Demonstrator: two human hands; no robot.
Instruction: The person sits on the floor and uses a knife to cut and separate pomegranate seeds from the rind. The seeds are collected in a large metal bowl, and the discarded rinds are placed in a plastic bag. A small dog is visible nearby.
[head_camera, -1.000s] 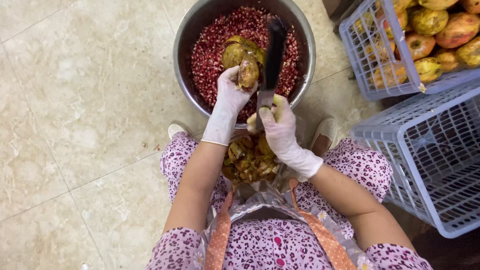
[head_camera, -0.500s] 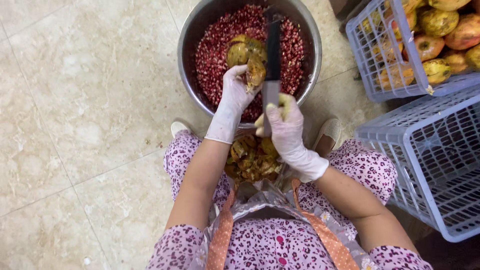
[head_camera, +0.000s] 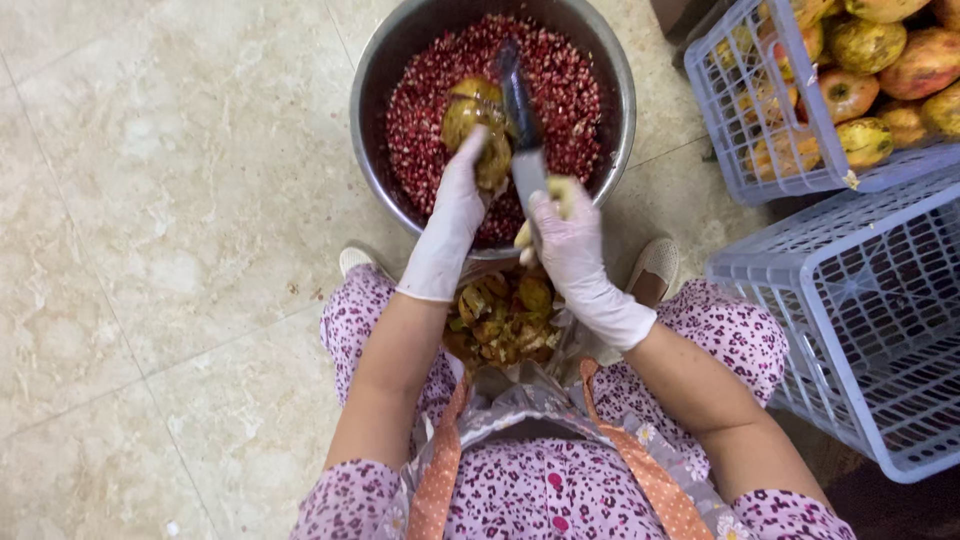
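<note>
Seen from above, over pale floor tiles (head_camera: 150, 200): at centre, far side, a steel bowl (head_camera: 372, 150) heaped with red seeds (head_camera: 570, 100). Over the bowl, the gloved left hand (head_camera: 455, 215), fingers closed around a yellow-brown pomegranate piece (head_camera: 478, 125), held just above the seeds. Just right of it, touching or nearly touching the fruit, a knife (head_camera: 520, 125), dark blade pointing away, handle gripped in the closed, gloved right hand (head_camera: 570, 240) at the bowl's near rim. Nearer, between the knees and below both wrists, a heap of peels (head_camera: 500, 320) in a clear bag. Nearest, purple-spotted pink clothing and orange apron straps (head_camera: 650, 480). A shoe (head_camera: 655, 270) beside the bowl's right edge. At far right, a lilac crate (head_camera: 740, 140) filled with whole pomegranates (head_camera: 920, 65), yellow and red. Near right, touching that crate, a second crate (head_camera: 860, 320), open-latticed, contents too dark to tell.
</note>
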